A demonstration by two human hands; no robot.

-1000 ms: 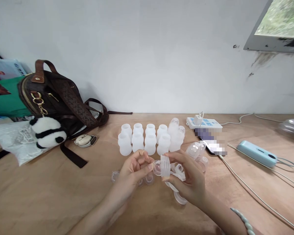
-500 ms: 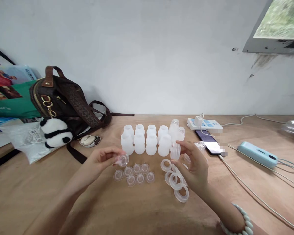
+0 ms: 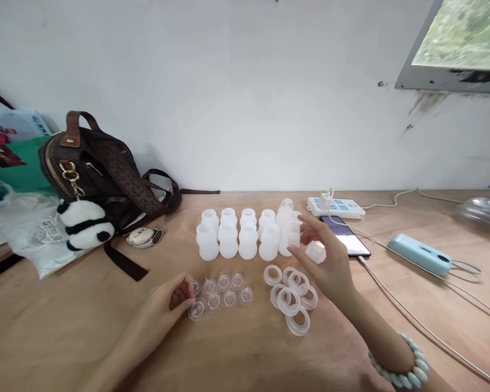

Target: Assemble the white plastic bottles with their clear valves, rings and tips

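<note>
My left hand (image 3: 173, 298) is closed, its thumb and fingertips at the rim of a clear bottle nipple (image 3: 197, 309) on the table. Several more clear nipples (image 3: 230, 298) lie beside it in two rough rows. My right hand (image 3: 326, 256) has its thumb and index finger around a translucent ribbed cap (image 3: 294, 234), next to the bottles. White frosted bottles (image 3: 248, 243) with waisted sides stand open in two rows. Translucent rings (image 3: 289, 301) lie overlapping in front of my right hand. A clear dome cap (image 3: 316, 251) shows partly behind its fingers.
On the left are a brown backpack (image 3: 118, 169), a panda plush (image 3: 85, 223) and a white gadget (image 3: 144, 237). At right lie a power strip (image 3: 351, 208), a phone (image 3: 347, 239), a light-blue device (image 3: 420, 254) and white cables.
My left hand has lowered the nipple to the table, at the left of the group. My right hand has moved slightly away from me with the ribbed cap. The view has shifted a little.
</note>
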